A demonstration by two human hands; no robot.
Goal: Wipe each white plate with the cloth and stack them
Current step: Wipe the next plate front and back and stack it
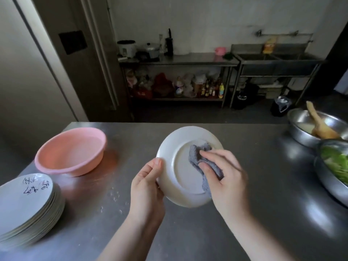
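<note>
A white plate is held above the steel table, tilted with its underside and foot ring toward me. My left hand grips its left rim, thumb on the underside edge. My right hand holds a grey cloth and presses it against the plate's underside on the right. A stack of several white plates with dark brush writing on the top one stands at the table's front left.
A pink plastic basin sits at the left of the steel table. Two metal bowls stand at the right edge, one with a wooden spoon, one with greens. Shelves and a sink line the far wall.
</note>
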